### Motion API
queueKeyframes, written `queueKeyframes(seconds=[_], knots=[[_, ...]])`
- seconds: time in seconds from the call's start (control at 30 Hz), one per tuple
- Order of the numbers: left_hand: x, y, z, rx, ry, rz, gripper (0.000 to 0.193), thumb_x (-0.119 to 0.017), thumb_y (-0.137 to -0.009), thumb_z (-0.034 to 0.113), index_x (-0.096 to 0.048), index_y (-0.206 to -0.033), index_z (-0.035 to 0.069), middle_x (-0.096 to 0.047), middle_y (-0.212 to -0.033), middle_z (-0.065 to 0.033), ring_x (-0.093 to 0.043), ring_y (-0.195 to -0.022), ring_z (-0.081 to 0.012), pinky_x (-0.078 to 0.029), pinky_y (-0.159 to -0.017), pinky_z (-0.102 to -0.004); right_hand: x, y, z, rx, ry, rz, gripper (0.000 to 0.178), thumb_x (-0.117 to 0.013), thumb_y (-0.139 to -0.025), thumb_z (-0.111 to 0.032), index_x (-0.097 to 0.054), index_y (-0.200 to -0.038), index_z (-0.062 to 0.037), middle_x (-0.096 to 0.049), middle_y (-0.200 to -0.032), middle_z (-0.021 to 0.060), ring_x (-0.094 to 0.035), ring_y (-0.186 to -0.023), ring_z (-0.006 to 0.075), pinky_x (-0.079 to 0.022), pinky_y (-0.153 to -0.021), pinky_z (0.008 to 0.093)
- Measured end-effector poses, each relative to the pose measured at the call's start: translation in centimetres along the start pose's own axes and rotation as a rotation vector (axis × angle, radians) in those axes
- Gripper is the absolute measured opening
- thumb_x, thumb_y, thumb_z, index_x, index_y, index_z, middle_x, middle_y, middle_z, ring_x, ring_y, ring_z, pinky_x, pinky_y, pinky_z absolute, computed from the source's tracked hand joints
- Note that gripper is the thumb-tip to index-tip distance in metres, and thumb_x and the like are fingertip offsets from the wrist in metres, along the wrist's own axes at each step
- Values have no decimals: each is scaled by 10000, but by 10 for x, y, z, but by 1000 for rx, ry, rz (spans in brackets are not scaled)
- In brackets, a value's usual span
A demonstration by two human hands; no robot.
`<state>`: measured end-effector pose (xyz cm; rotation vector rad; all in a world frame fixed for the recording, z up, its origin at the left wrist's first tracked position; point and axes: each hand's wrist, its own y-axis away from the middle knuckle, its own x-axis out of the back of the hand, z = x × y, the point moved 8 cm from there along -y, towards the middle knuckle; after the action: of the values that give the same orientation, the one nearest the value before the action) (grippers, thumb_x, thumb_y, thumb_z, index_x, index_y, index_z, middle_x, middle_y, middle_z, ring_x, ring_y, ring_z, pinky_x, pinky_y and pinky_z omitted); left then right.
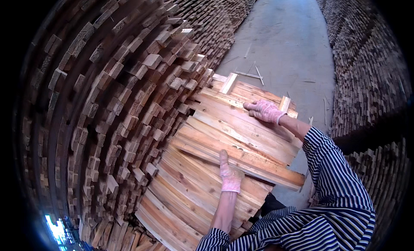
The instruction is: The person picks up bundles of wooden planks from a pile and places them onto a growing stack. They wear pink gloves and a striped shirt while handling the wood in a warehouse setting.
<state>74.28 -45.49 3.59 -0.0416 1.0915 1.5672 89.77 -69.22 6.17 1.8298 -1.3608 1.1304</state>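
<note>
My left hand (231,176), in a pinkish work glove with bare fingertips, is at the near edge of a long wooden plank (263,164). Its thumb lies over the plank's edge and the other fingers are hidden beneath. That plank sits slightly raised, with a dark gap under its near side. Farther off, my right hand (266,111), gloved alike, lies on top of the layer of pale planks (241,121), fingers stretched toward the left. Nearer to me, more planks (185,199) lie side by side in a slightly lower layer.
A tall stack of wood pieces (129,100) with jutting ends rises close on the left. Two short wooden crosspieces, one a pale block (229,83), lie at the far end of the planks. Beyond runs a grey floor aisle (284,39) with scattered slivers, bordered right by another wood stack (366,69).
</note>
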Motion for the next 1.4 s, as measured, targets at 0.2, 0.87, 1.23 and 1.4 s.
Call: queueKeyframes(seconds=[0.2,0.87,1.23,1.4], knots=[[-33,-33,14,-47,69,-116,990,-510,-868,805,-257,-1596,184,-295,-1617,-119,-296,-1481,-330,-225,-1225,-529,11,24,-92,3,-48,-131,685,-470,-987,-595,-423,-1530,-181,-504,-1394,232,-559,-1230,395,-485,-1011,465],[-68,-94,-21,-13,119,-167,662,-533,-923,728,-493,-1299,186,-616,-1175,-79,-598,-1011,-295,-516,-836,-491,-5,-44,27,-116,-159,-13,496,-496,-1012,-419,-499,-1466,-222,-653,-1186,201,-641,-1098,389,-526,-905,498],[-114,-69,14,-220,-411,-254,989,-431,-919,782,-219,-1588,85,-320,-1595,-182,-347,-1448,-362,-293,-1187,-550,35,27,-90,97,-411,-246,713,-577,-959,-562,-418,-1553,-201,-522,-1458,224,-540,-1317,366,-441,-1098,442],[-134,-71,-22,-624,-2171,-349,1323,-674,-731,784,-119,-1589,-56,-160,-1635,-308,-83,-1538,-459,-67,-1239,-575,72,-1,40,-38,-416,41,565,-569,-989,-483,-510,-1496,-241,-650,-1315,190,-623,-1212,344,-476,-1046,408]])
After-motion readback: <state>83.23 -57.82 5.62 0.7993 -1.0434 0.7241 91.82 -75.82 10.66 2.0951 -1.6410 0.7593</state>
